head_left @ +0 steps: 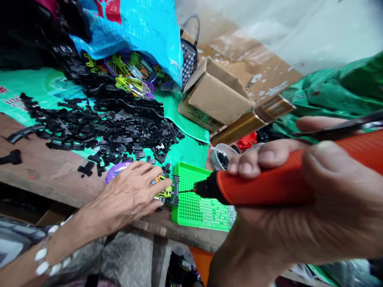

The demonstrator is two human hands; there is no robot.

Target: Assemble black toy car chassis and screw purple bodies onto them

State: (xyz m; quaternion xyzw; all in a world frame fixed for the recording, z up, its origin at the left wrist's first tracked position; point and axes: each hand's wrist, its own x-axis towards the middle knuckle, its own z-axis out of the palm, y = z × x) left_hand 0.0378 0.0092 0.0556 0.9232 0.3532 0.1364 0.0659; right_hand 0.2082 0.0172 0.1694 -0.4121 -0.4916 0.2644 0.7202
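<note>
Nearest the camera, the right hand (314, 227) wraps an orange-red electric screwdriver (269, 187) in a full grip, thumb on one side and fingers round the other. Its long axis runs nearly level across the view, the thin bit (187, 191) pointing left. The left hand (134, 187) presses down over a yellow part (164, 191) near the front edge of the tabletop (64, 163), fingers and thumb closed about it. This part lies just left of a green perforated tray (183, 175); its long axis seems to run left to right under the fingers, with a black end piece (175, 190) set crosswise and facing the bit. The step in hand looks like fastening that piece; whether the bit is seated is too small to tell. The next move calls for steady pressure in line with the bit, while the left hand braces the part.
</note>
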